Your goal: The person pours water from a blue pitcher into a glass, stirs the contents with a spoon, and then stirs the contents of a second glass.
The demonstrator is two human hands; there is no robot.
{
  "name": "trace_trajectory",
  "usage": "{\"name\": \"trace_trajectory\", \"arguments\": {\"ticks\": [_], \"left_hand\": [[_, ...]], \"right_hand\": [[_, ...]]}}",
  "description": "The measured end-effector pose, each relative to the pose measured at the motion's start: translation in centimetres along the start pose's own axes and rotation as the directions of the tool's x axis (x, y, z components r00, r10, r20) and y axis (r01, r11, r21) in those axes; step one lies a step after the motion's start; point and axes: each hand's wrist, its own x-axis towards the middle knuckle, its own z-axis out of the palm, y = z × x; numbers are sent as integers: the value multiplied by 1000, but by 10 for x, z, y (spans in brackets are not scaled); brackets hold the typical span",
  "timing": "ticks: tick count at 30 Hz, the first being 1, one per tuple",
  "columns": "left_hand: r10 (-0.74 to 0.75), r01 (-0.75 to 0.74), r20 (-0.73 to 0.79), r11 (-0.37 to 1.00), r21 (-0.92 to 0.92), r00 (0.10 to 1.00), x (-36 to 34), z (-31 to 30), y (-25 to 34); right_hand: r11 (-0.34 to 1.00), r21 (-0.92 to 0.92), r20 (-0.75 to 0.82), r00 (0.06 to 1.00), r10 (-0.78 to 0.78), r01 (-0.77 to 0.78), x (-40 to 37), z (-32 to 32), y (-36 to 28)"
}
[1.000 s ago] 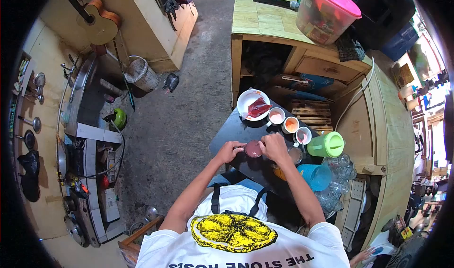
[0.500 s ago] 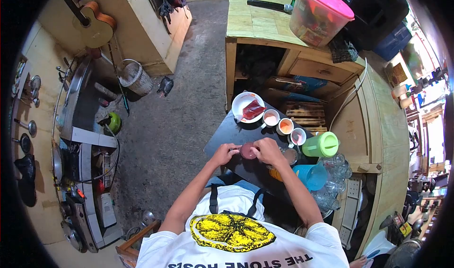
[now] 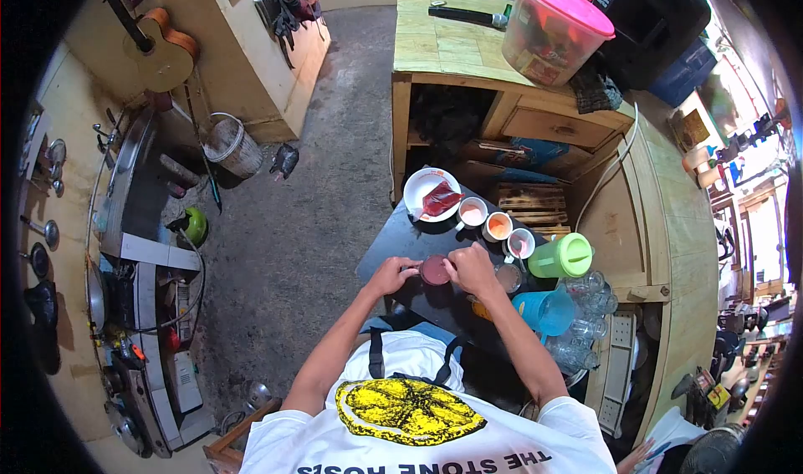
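A cup of dark purple drink (image 3: 435,270) stands on a small black table (image 3: 393,248). My left hand (image 3: 393,274) holds its left side and my right hand (image 3: 472,270) grips its right side, fingers curled at the rim. Beyond it a row of three white cups (image 3: 496,226) holds pink and orange liquids. A white plate (image 3: 418,188) with a red packet (image 3: 438,200) sits at the table's far end.
A green pitcher (image 3: 563,257), a blue pitcher (image 3: 544,312) and several clear glasses (image 3: 590,307) crowd the right. A wooden counter (image 3: 452,48) with a pink-lidded tub (image 3: 552,27) stands behind. To the left are a stove counter (image 3: 142,273), a basket (image 3: 230,146) and a guitar (image 3: 163,52).
Both hands stay on the purple cup; my right fingers have shifted slightly around its rim. The view has drifted a little, moving everything up and left.
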Motion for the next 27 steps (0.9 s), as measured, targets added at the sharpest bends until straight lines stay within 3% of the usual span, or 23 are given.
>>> {"name": "trace_trajectory", "arguments": {"ticks": [3, 6, 9, 12, 15, 18, 21, 24, 27], "left_hand": [[-10, 10, 3, 1000, 13, 1000, 1, -2, 2], [-9, 9, 4, 1000, 14, 1000, 0, -3, 5], [-35, 35, 8, 999, -13, 999, -1, -3, 2], [-2, 2, 1, 999, -38, 1000, 2, 1, -8], [-5, 5, 2, 1000, -13, 1000, 2, 0, -5], [-32, 32, 6, 999, -12, 999, 2, -2, -2], [-34, 34, 5, 999, -14, 999, 2, -1, -1], [-42, 42, 16, 999, -13, 999, 3, -2, 0], [-57, 57, 19, 998, -37, 998, 1, -4, 4]], "right_hand": [[998, 68, 138, 990, 4, -14, -3, 5, 1], [988, 151, -19, 1000, -22, 25, -1, 9, 0], [997, 66, -71, 997, 32, -27, 0, 4, 2], [995, 66, 105, 992, 73, -80, -3, 10, 8], [976, 203, 97, 994, 55, -74, -1, 7, 5], [998, 23, -16, 998, 67, -66, 1, 2, 4], [996, 21, 129, 988, 83, -87, 0, 3, 8], [983, 173, 197, 980, 31, -66, 1, 1, 4], [992, 112, -47, 997, 57, -51, 3, 3, 2]]}}
